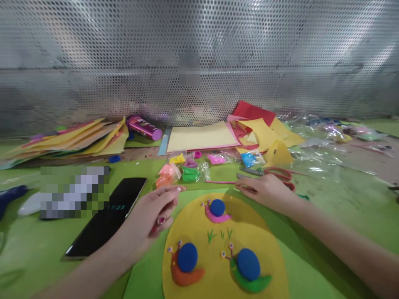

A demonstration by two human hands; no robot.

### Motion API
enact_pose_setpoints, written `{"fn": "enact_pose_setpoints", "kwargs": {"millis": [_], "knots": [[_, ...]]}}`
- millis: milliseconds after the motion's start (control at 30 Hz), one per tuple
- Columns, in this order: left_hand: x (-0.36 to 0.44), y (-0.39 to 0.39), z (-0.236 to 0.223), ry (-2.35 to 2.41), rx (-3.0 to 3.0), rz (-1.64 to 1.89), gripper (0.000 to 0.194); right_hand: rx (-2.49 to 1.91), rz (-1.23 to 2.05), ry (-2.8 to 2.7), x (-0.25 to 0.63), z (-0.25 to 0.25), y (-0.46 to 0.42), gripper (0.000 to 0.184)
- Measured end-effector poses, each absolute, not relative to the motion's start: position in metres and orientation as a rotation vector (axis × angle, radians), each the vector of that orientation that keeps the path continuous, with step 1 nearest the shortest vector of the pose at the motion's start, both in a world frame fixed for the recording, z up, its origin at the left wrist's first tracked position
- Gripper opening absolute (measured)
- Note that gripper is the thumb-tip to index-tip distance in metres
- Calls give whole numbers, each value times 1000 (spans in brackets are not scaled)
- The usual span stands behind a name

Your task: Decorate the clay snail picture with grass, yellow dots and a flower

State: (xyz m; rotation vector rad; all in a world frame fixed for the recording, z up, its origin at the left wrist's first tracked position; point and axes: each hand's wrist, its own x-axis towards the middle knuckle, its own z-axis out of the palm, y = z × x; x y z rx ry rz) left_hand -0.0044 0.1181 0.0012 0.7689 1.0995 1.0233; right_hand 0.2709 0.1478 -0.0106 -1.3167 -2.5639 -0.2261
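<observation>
Thumb and forefinger of my left hand (160,205) are pinched together, with a tiny pinkish bit at the tips that is too small to name. My right hand (269,192) is closed at the end of a thin pink stick (220,182), beside red-handled scissors (280,173). Between my hands lies a yellow paper oval (218,261) on a green sheet (141,274). It carries three clay snails with blue round shells: a pink snail (215,216), an orange snail (185,277) and a green snail (249,282). Small green grass tufts (212,236) sit among them.
Small bags of clay, among them orange (166,175), green (190,174) and blue (248,159), lie beyond the oval. A black phone (109,216) is at left. Paper stacks (75,139), a purple canister (143,127) and plastic wrappers (324,155) line the perforated metal panel (199,37).
</observation>
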Motion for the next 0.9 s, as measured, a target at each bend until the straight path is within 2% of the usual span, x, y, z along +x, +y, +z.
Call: {"fn": "enact_pose_setpoints", "kwargs": {"millis": [100,500,900], "knots": [[-5,120,-1,1093,768,1015,13,-1432,-232,-2651,266,-10,147,19],[-4,118,-6,1049,862,959,21,-1957,-384,-2598,243,-4,156,24],[-4,119,-6,1080,898,922,20,-1881,-411,-2851,240,5,153,35]]}}
